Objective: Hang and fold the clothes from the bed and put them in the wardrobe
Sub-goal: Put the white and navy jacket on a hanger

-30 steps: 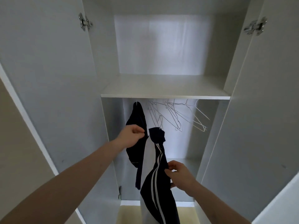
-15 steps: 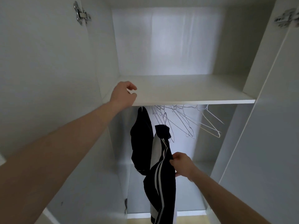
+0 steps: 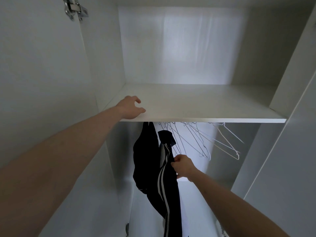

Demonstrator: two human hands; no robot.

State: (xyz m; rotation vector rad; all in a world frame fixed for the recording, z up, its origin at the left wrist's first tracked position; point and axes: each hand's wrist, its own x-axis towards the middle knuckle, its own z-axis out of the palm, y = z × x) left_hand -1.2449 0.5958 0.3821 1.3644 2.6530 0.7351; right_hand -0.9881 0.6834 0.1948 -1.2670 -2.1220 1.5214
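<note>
Two dark garments hang inside the white wardrobe, under its shelf (image 3: 213, 115). The left one is plain dark navy (image 3: 145, 159). The right one is a navy garment with white stripes (image 3: 168, 194); it hangs lower and reaches the bottom of the view. My right hand (image 3: 183, 165) pinches the striped garment's edge at mid height. My left hand (image 3: 130, 107) rests on the shelf's front left corner, fingers loosely curled, holding nothing. The rail under the shelf is hidden.
Several bare wire hangers (image 3: 205, 141) hang to the right of the garments. The open left door (image 3: 39, 65) carries a metal hinge (image 3: 75, 8); the right door (image 3: 290, 134) stands open too. The compartment above the shelf holds nothing.
My left hand let go of the garments, rose and settled on the shelf's front edge. The view tilted up and moved closer. My right hand keeps its hold on the striped garment.
</note>
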